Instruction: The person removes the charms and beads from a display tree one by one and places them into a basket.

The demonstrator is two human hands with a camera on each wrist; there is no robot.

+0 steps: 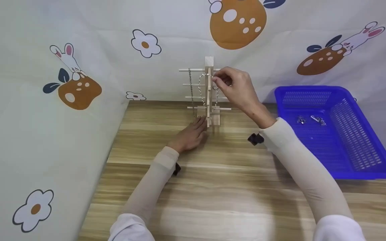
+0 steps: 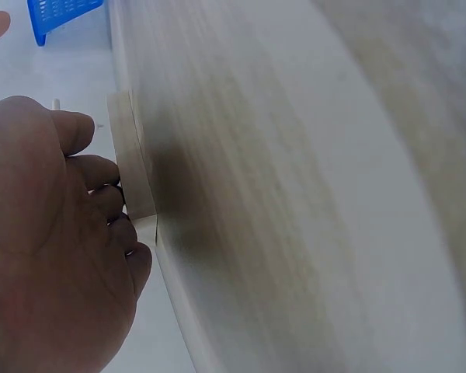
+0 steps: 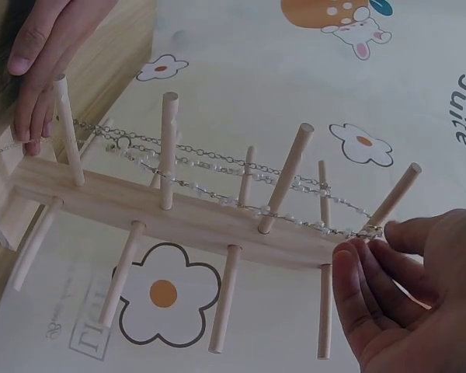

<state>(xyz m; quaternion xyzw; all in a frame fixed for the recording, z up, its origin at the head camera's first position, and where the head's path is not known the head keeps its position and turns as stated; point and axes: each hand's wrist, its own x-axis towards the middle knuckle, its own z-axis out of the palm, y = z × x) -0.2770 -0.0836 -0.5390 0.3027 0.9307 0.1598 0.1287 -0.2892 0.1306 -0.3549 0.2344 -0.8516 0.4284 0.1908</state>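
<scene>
A wooden peg stand (image 1: pixel 209 62) rises at the back of the table, with thin pegs sticking out on both sides. My right hand (image 1: pixel 238 87) pinches a beaded necklace (image 3: pixel 241 203) between thumb and fingertips beside an upper peg. The necklace droops in a long loop along the post. From the upper left peg hangs a silver chain (image 1: pixel 191 87). Down at the stand's base (image 2: pixel 132 155), my left hand (image 1: pixel 189 135) rests with its fingers extended against the wood; the left wrist view shows its palm and fingertips at the base's edge.
On the right of the wood-grain table (image 1: pixel 226 187) sits a blue plastic basket (image 1: pixel 307 87), with small silver chains (image 1: pixel 318 119) lying inside. A printed cloth (image 1: pixel 176 40) with flowers and rabbits hangs close behind the stand and along the left side.
</scene>
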